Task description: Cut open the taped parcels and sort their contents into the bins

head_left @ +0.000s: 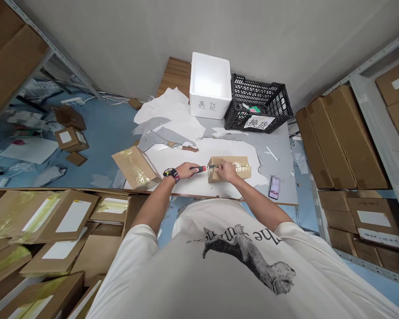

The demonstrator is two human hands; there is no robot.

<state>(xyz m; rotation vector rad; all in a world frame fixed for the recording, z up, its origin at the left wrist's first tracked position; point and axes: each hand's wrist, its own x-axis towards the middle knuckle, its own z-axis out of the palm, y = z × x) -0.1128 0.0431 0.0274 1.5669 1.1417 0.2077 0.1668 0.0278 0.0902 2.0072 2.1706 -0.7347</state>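
A small cardboard box (pixel 219 177) with clear tape along its top rests on the table in front of me. My left hand (pixel 185 170), a watch on its wrist, is wrapped round the red and black handle of a utility knife (pixel 199 169). The knife's tip end reaches the left part of the box top. Close beside the tip, my right hand (pixel 226 170) has its fingers curled on the box at the taped seam, gripping it there. A larger taped cardboard box (pixel 134 166) sits tilted at the table's left edge.
A white foam box (pixel 210 99) and a black plastic crate (pixel 269 106) stand at the back of the table (pixel 282 155). Torn white sheeting (pixel 173 110) covers its left part. A phone (pixel 274 187) lies front right. Taped boxes (pixel 76 212) are piled left; shelved boxes (pixel 346 137) stand right.
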